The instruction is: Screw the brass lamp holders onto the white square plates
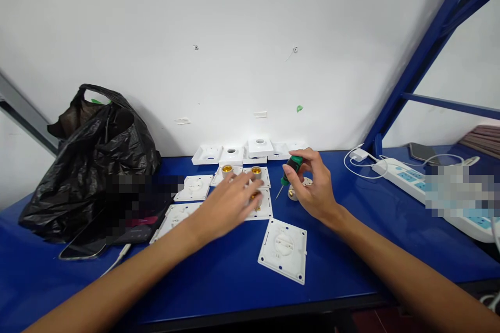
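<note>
The right hand pinches a green-and-black screwdriver between thumb and fingers, its thin shaft slanting down to the left over the blue tabletop. Just beside that hand, partly hidden by it, lies a round white disc with a brass-coloured contact. The left hand, blurred, has its fingers spread over square white plates near two brass-threaded lamp sockets; whether it touches them cannot be told. One square white base plate lies nearer the front edge, between the forearms, and two more plates lie left of the left hand. Square white covers line the wall behind. A black plastic bag stands at far left, a white power strip at right.
</note>
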A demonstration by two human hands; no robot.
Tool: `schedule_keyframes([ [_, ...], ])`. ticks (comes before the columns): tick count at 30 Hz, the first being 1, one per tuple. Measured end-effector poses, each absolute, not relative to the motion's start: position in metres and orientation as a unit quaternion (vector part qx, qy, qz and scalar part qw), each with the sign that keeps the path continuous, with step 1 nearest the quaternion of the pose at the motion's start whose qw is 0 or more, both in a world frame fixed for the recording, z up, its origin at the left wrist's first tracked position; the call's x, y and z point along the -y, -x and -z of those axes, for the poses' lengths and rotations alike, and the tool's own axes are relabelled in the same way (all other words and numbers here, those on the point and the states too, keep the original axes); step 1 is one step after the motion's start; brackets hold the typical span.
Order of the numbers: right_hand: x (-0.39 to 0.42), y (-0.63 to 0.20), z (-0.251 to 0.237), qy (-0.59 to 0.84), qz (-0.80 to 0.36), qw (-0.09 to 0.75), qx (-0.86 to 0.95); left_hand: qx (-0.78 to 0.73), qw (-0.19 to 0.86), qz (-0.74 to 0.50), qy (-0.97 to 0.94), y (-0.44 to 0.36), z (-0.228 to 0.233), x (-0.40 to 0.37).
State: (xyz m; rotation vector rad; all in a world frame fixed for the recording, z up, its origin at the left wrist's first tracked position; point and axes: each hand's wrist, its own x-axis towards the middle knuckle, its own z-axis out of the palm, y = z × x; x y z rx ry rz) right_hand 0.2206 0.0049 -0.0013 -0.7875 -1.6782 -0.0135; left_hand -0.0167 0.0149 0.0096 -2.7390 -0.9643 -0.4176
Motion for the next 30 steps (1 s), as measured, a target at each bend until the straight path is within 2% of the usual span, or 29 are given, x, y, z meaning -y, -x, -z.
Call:
schedule_keyframes([
  [2,-0.005,-0.221,0.001,0.354,0.011,0.601,0.717,0.29,0.09,0.14,0.943,0.012,-0.003,-0.002],
  [6,-0.004,-0.221,-0.001,0.371,0.017,0.599,0.709,0.323,0.084,0.118,0.935,0.032,0.003,0.0],
  [12,-0.004,-0.22,-0.003,0.39,0.016,0.601,0.698,0.364,0.143,0.091,0.916,0.054,-0.008,0.003],
  [16,-0.004,-0.22,-0.001,0.4,0.003,0.6,0.693,0.238,0.013,0.104,0.966,0.023,-0.016,0.034],
  [19,-0.004,-0.22,0.0,0.404,-0.015,0.607,0.684,0.175,-0.007,0.084,0.981,0.001,-0.009,0.044],
  [24,-0.005,-0.218,-0.001,0.405,-0.04,0.623,0.668,0.229,0.018,0.086,0.97,-0.004,0.006,0.031],
  [30,-0.004,-0.214,0.0,0.413,-0.061,0.622,0.663,0.263,-0.052,0.12,0.956,0.004,0.01,0.019],
])
